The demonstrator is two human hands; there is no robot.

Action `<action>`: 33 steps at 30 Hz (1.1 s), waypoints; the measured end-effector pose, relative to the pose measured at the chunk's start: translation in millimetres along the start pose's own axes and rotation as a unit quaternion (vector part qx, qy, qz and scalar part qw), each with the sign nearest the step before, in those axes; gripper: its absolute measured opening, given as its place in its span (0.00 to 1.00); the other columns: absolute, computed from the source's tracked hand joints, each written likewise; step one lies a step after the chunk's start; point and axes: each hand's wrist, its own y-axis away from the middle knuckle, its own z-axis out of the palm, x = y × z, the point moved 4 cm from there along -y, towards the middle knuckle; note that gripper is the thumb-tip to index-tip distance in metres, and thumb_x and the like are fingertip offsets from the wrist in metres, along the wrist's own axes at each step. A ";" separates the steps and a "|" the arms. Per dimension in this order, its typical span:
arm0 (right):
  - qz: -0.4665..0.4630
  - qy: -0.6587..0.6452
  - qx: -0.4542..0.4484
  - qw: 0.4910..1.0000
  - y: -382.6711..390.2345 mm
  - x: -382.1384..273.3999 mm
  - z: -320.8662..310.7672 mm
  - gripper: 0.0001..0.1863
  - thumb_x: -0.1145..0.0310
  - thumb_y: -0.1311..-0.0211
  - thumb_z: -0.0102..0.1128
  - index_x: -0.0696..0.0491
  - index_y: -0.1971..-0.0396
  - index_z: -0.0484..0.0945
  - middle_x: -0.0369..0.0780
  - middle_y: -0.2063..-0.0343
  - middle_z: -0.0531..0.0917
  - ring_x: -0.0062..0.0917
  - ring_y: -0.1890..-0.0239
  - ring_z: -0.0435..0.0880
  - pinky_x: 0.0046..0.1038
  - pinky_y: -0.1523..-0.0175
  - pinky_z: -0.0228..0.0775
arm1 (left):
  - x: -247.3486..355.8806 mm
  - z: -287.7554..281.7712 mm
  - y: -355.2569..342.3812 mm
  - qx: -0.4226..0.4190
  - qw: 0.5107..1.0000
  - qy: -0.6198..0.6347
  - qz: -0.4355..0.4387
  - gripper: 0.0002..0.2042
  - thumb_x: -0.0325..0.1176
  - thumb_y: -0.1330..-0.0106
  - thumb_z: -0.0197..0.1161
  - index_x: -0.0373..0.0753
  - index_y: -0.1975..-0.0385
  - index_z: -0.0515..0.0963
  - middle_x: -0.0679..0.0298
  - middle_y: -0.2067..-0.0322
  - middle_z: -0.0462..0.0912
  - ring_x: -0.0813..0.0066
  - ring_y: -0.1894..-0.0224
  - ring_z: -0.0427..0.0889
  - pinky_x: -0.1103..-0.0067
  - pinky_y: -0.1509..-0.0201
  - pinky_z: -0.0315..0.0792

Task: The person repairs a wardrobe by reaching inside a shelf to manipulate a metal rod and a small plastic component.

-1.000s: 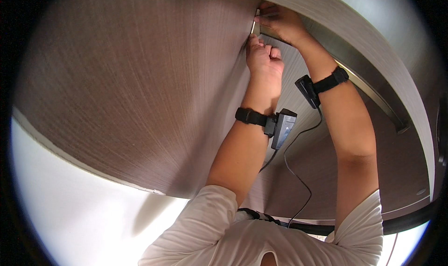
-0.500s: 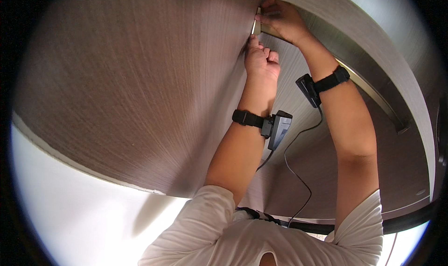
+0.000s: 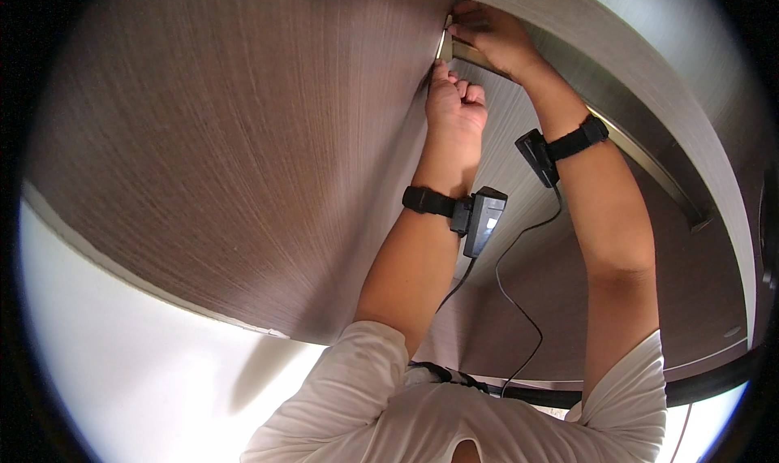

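A small flat metal piece (image 3: 442, 47) with a bright edge stands upright against the brown wood-grain panel at the top of the view. My left hand (image 3: 456, 102) is closed at its lower end, index finger stretched up to it and the other fingers curled. My right hand (image 3: 495, 41) reaches across from the right, its fingers and thumb pinching at the upper end; its fingertips are partly in shadow. A gold-coloured metal rail (image 3: 649, 159) runs behind my right wrist and appears to come up to the metal piece.
Brown wood-grain panels (image 3: 227, 155) surround my arms, with a curved pale board edge (image 3: 698, 98) at upper right. Each wrist wears a black strapped device (image 3: 485, 222), with thin cables (image 3: 519, 309) hanging down. A white surface (image 3: 146, 341) lies at lower left.
The left wrist has turned slightly, tilting its strapped device. My right fingertips have shifted a little on the metal piece, and more of the rail's end shows below them.
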 end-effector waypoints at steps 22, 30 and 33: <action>0.105 -0.177 -0.086 0.975 9.1 -69.7 -18.4 0.21 0.67 0.49 0.67 0.60 0.57 0.74 0.44 0.61 0.81 0.28 0.57 0.80 0.25 0.51 0.69 | 4.5 10.0 11.1 -0.005 1.000 0.030 -0.003 0.16 0.35 0.37 0.50 0.47 0.86 0.56 0.74 0.89 0.48 0.81 0.89 0.48 0.84 0.87 0.47; 0.122 -0.157 -0.079 0.977 10.1 -76.1 -13.7 0.21 0.66 0.49 0.67 0.60 0.57 0.74 0.44 0.61 0.81 0.28 0.58 0.80 0.25 0.52 0.70 | 3.7 10.5 22.4 -0.023 0.999 0.034 0.026 0.14 0.39 0.34 0.49 0.46 0.82 0.59 0.75 0.86 0.53 0.83 0.88 0.50 0.85 0.86 0.46; 0.103 -0.164 -0.067 0.979 7.6 -74.0 -12.6 0.21 0.66 0.49 0.67 0.60 0.57 0.74 0.44 0.60 0.80 0.28 0.58 0.80 0.25 0.52 0.70 | 6.5 10.2 23.0 -0.022 0.998 0.027 0.053 0.13 0.37 0.34 0.49 0.46 0.82 0.59 0.75 0.85 0.53 0.84 0.88 0.50 0.85 0.86 0.45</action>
